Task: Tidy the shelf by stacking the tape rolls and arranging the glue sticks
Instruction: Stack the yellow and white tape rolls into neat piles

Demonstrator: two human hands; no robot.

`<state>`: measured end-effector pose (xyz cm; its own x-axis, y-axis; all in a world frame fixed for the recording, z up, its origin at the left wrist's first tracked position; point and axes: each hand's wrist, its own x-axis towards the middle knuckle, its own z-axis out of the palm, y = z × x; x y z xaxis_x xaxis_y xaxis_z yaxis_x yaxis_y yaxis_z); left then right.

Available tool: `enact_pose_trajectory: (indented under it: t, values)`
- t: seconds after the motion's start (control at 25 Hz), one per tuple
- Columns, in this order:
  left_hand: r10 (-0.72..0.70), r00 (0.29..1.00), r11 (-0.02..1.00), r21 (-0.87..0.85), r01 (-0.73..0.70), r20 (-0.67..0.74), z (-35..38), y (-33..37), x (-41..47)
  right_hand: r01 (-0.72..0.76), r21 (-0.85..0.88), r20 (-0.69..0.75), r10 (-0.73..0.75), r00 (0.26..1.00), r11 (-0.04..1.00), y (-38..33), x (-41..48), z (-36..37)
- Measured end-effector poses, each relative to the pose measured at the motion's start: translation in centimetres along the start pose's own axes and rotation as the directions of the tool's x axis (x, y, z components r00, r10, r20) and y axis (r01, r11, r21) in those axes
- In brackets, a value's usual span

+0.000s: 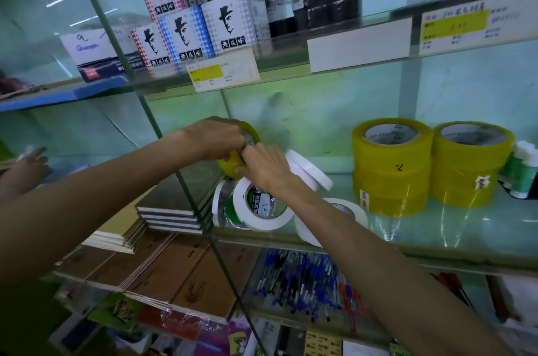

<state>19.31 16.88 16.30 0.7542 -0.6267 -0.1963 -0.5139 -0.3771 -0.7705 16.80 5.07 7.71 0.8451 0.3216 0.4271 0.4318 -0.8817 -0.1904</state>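
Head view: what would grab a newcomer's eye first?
The left hand and right hand together grip a small yellow tape roll at centre frame. To the right stand two tall stacks of yellow tape rolls, and loose white tape rolls lie tumbled beneath the hands.

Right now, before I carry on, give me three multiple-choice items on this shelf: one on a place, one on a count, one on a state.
1. Where do the pens lie?
A. on the shelf below the white tape rolls
B. on the top shelf
C. on the floor

2. How many stacks of yellow tape stand on the right?
A. one
B. two
C. four

3. The loose yellow roll is:
A. lying flat on a stack
B. set among the boxes above
C. gripped by both hands

Answers:
1 A, the pens show through the glass beneath the rolls.
2 B, two piles stand side by side.
3 C, the left hand and the right hand both grip it.
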Motion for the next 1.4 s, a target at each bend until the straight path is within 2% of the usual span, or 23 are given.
enact_pose_trajectory:
  t: [0.16, 0.4, 0.76, 1.08, 1.4]
  values:
    - [-0.026, 0.999, 0.999, -0.025, 0.025, -0.034, 0.3, 0.2, -0.3, 0.013, 0.024, 0.001, -0.013, 1.0, 1.0, 0.1, 0.0, -0.4]
    - [-0.082, 0.989, 0.99, -0.123, 0.068, -0.12, -0.8, -0.2, -1.1, 0.042, -0.064, -0.056, -0.045, 0.997, 0.997, 1.6, -0.6, -2.1]
    - [-0.194, 0.94, 0.931, -0.355, 0.086, -0.282, -3.4, 0.0, -2.2, 0.079, -0.154, -0.17, -0.105, 0.98, 0.985, 4.1, -2.6, -6.5]
    - [-0.284, 0.909, 0.885, -0.448, 0.126, -0.306, -4.5, 0.6, -2.3, 0.07, -0.175, -0.148, -0.097, 0.984, 0.982, 4.8, -3.7, -8.7]
    - [-0.296, 0.885, 0.811, -0.584, 0.034, -0.359, -6.9, 3.1, 0.0, 0.02, -0.281, -0.11, -0.052, 0.993, 0.96, 7.8, -6.7, -11.7]
